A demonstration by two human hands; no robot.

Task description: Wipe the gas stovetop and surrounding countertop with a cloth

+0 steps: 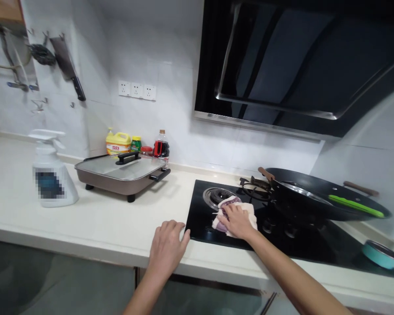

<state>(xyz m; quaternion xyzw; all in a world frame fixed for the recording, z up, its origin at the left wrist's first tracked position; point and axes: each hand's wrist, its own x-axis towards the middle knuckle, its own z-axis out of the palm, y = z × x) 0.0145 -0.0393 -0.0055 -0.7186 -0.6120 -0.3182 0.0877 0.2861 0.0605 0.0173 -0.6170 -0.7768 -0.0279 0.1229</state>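
Note:
Under my right hand [238, 221] is a folded white and purple cloth [249, 212], pressed onto the black glass cooktop [200, 214] just in front of the left burner [218, 197]. The fingers are bent over the cloth, and part of it shows beyond them. My left hand [168, 243] rests on the pale counter [124, 225] at the cooktop's left front corner. Its thumb stands apart from the fingers, and nothing is in it.
A black wok [331, 192] with a green-handled tool [356, 205] covers the cooktop's right side. A lidded electric pan [118, 181] and a spray bottle [54, 175] stand to the left. A teal bowl [381, 256] sits far right, and a range hood [276, 65] hangs above.

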